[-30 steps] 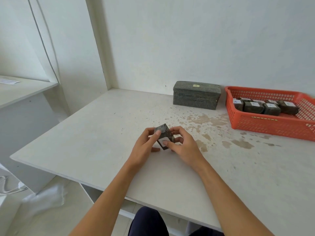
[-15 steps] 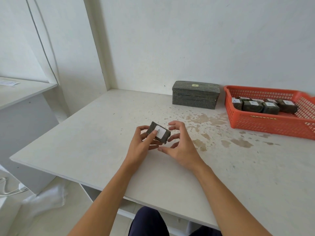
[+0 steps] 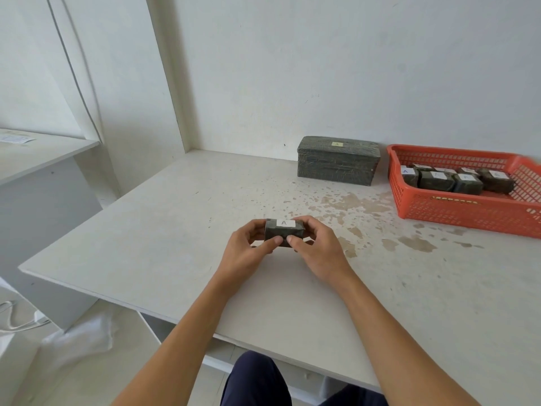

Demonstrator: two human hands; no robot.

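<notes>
Over the stained table, an A-labelled block is pinched between the curled left hand and right hand, judged not yet placed, while other blocks lie in the orange basket at two o'clock.

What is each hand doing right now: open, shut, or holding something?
Left hand: holding the block, gripping its left end.
Right hand: holding the same block, gripping its right end.

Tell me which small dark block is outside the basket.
The block gripped between the left hand and right hand, A label up. The other blocks lie inside the orange basket.
</notes>
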